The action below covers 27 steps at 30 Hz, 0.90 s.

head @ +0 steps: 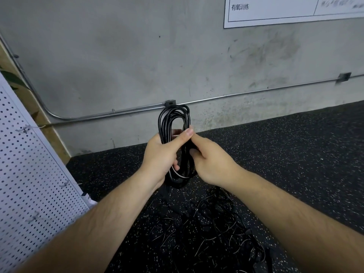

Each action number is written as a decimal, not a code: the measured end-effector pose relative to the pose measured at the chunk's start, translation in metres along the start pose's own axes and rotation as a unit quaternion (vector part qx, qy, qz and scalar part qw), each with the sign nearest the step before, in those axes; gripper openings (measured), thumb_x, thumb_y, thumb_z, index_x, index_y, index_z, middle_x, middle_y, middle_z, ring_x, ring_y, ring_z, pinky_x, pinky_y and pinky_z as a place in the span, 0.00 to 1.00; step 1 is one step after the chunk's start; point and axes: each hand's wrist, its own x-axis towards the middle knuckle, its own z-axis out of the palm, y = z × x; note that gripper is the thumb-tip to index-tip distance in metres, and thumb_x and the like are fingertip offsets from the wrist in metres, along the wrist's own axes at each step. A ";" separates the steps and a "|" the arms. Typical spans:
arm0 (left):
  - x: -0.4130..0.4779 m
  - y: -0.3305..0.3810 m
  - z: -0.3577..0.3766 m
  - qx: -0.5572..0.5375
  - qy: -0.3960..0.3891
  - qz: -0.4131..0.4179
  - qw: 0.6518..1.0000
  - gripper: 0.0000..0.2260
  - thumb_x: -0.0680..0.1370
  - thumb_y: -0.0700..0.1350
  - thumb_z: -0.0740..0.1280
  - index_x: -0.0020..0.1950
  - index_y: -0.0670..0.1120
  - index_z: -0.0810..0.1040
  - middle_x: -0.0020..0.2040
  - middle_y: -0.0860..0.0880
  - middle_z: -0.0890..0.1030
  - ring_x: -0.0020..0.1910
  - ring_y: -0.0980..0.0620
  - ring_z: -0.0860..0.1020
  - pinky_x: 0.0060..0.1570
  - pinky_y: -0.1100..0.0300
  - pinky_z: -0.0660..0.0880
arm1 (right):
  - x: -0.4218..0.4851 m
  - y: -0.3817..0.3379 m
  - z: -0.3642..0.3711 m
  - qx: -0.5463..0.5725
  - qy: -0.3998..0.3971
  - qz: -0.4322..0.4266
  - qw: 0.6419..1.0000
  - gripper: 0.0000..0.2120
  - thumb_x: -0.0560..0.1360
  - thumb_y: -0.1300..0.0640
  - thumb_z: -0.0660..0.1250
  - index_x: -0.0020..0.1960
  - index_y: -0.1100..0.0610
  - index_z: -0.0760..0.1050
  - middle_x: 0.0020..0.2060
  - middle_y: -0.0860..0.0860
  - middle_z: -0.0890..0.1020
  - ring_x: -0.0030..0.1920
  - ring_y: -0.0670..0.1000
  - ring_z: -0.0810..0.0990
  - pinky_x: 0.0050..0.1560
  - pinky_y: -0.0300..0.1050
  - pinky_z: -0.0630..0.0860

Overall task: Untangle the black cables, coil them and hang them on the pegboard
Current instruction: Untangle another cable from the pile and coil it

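Observation:
A coiled black cable stands upright in front of me as a long oval loop. My left hand grips its middle, thumb laid across the strands. My right hand pinches the same bundle from the right, its fingers curled round the strands. The coil's lower end hangs below both hands. A tangle of more black cables lies on the floor beneath my arms. The white pegboard leans at the left with a few metal hooks on it.
A grey concrete wall rises ahead with a metal conduit running along its base. The floor is black speckled rubber. A white printed sheet hangs at the upper right. A green leaf shows at the far left.

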 end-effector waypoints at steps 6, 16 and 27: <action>0.001 -0.001 -0.006 0.008 -0.020 0.012 1.000 0.12 0.75 0.44 0.77 0.56 0.45 0.83 0.27 0.55 0.78 0.21 0.57 0.67 0.23 0.61 0.68 | 0.006 0.003 0.005 0.123 0.070 0.066 0.988 0.20 0.81 0.69 0.63 0.70 0.55 0.76 0.52 0.44 0.72 0.49 0.42 0.74 0.43 0.26 0.74; 0.006 -0.008 -0.007 0.002 -0.018 0.040 0.999 0.10 0.74 0.40 0.76 0.52 0.40 0.81 0.26 0.56 0.76 0.22 0.57 0.67 0.21 0.62 0.65 | 0.008 0.006 0.003 0.125 0.011 0.085 0.988 0.25 0.82 0.69 0.60 0.76 0.52 0.70 0.50 0.49 0.66 0.43 0.48 0.73 0.36 0.36 0.77; 0.025 0.004 -0.015 -0.046 0.071 0.074 0.994 0.08 0.75 0.41 0.77 0.50 0.43 0.80 0.31 0.49 0.79 0.21 0.56 0.67 0.21 0.61 0.65 | -0.003 0.006 0.001 0.210 0.067 0.132 0.966 0.13 0.80 0.60 0.70 0.61 0.53 0.69 0.45 0.52 0.80 0.34 0.51 0.82 0.40 0.47 0.82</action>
